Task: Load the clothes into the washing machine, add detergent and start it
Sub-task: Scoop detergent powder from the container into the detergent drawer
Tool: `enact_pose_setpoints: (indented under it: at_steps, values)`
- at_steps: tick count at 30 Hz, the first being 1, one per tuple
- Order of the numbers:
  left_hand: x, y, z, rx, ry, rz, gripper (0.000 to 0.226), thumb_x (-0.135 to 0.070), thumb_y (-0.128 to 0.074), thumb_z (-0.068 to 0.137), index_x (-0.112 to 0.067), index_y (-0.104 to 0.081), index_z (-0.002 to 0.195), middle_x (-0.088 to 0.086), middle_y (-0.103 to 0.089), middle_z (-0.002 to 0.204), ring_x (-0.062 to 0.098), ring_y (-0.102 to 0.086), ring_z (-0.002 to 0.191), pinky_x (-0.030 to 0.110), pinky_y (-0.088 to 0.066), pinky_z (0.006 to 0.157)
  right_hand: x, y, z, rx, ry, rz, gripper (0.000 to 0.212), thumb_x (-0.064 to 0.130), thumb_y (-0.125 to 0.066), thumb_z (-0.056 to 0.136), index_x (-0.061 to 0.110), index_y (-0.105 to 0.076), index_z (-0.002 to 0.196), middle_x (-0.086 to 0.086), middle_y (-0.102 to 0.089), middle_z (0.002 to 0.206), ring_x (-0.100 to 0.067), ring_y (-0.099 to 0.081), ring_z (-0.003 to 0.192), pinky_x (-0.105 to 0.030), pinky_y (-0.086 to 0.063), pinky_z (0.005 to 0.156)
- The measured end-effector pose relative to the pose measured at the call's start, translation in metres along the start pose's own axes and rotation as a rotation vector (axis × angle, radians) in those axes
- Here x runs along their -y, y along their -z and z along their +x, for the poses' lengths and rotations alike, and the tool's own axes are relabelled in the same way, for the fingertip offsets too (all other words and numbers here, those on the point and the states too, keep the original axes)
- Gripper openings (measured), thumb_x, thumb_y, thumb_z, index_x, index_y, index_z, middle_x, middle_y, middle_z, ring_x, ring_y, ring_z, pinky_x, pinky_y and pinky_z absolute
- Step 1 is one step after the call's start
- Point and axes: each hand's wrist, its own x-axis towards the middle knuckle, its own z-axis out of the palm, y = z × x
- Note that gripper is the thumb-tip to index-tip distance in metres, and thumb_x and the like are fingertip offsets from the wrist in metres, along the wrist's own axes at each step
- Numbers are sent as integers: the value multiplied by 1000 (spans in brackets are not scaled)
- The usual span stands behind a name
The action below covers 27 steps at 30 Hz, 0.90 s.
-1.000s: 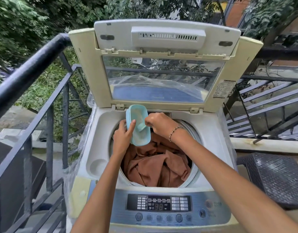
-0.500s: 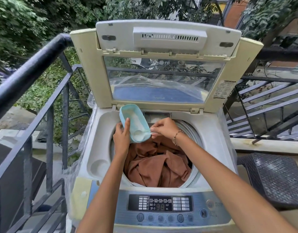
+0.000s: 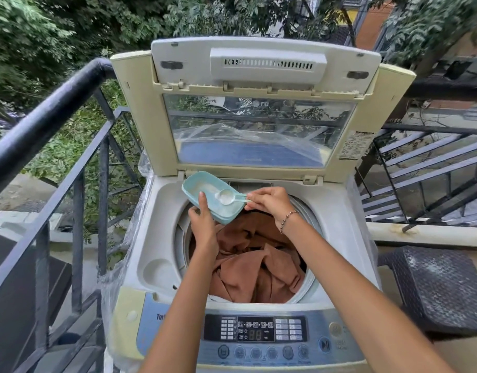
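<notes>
Two hands busy | tub [image 3: 205, 196] gripped by left hand [image 3: 202, 224] | heaped scoop [image 3: 228, 197] pinched by right hand [image 3: 269, 201] | risk: powder spilled outside drum [image 3: 310, 289] if scoop is tipped early

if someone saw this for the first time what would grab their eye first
First, the top-loading washing machine in the middle, its lid propped open and brown clothes filling the drum. Just above the drum, the left hand holds a light blue detergent tub while the right hand lifts a clear scoop of white powder out of it. A black metal railing runs along the left.
</notes>
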Motion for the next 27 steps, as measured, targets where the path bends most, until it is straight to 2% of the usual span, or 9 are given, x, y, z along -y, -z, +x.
enact_pose_setpoints:
  at_steps: [2, 4, 9, 14, 16, 18, 21, 23, 27]
  values:
    - [2, -2, 2, -8, 9, -14, 80, -89, -54, 55, -25, -49, 103, -1, -65, 111, 24, -67, 99, 49, -54, 88, 2, 2, 1, -16, 6, 4, 7, -3, -65, 82, -2, -64, 76, -18, -66, 75, -15, -68, 51, -16, -58, 60]
    - [0, -4, -3, -13, 12, -31, 82, -84, -55, 60, -21, -47, 111, 2, -63, 116, 24, -67, 100, 46, -56, 84, 3, 5, 1, -36, 18, 26, 7, -3, -64, 82, -1, -65, 76, -18, -66, 74, -15, -68, 50, -16, -58, 59]
    - [3, -5, -4, -28, 44, -91, 65, -63, -53, 84, -13, -42, 126, 4, -57, 121, 25, -64, 105, 28, -57, 56, 4, 18, 11, -162, 60, 92, 4, -4, -66, 81, -2, -65, 78, -18, -67, 77, -15, -69, 53, -15, -57, 59]
    - [7, 1, 0, -43, 49, -60, 62, -66, -53, 82, -17, -44, 120, 4, -56, 122, 25, -63, 105, 36, -59, 67, 1, 30, 24, -320, 119, 37, 10, -5, -66, 80, 1, -65, 72, -14, -66, 70, -13, -66, 49, -18, -58, 59]
    - [7, 5, 2, -49, 58, -41, 62, -69, -53, 79, -19, -45, 116, 4, -58, 121, 25, -64, 104, 39, -59, 72, -4, 30, 27, -363, 166, -54, 5, -4, -68, 78, 0, -68, 75, -13, -67, 70, -19, -67, 56, -25, -60, 64]
    - [7, 6, 2, -49, 67, -44, 60, -64, -52, 84, -16, -45, 119, 3, -58, 116, 26, -65, 102, 33, -59, 61, -10, 29, 28, -388, 265, -215, 11, 1, -70, 77, 10, -69, 70, -9, -69, 71, -22, -69, 65, -30, -59, 72]
    - [8, 8, 2, -43, 77, -42, 57, -61, -52, 87, -15, -44, 120, 0, -58, 109, 27, -65, 103, 30, -56, 55, -18, 27, 22, -350, 419, -470, 3, 10, -70, 79, 11, -73, 78, -1, -70, 77, -12, -64, 72, -12, -48, 67]
    - [9, 8, 0, -37, 79, -29, 54, -61, -52, 87, -17, -44, 118, -2, -59, 107, 27, -65, 103, 31, -57, 58, -24, 27, 21, -332, 498, -579, 8, 11, -69, 80, 6, -74, 85, -3, -72, 84, -9, -62, 75, -9, -44, 68]
    - [8, 10, -3, -32, 83, -15, 56, -62, -52, 86, -17, -44, 119, 0, -59, 110, 26, -66, 102, 33, -58, 62, -35, 29, 21, -304, 624, -680, 10, 8, -70, 80, 4, -74, 88, -7, -72, 86, -15, -67, 74, -25, -56, 74]
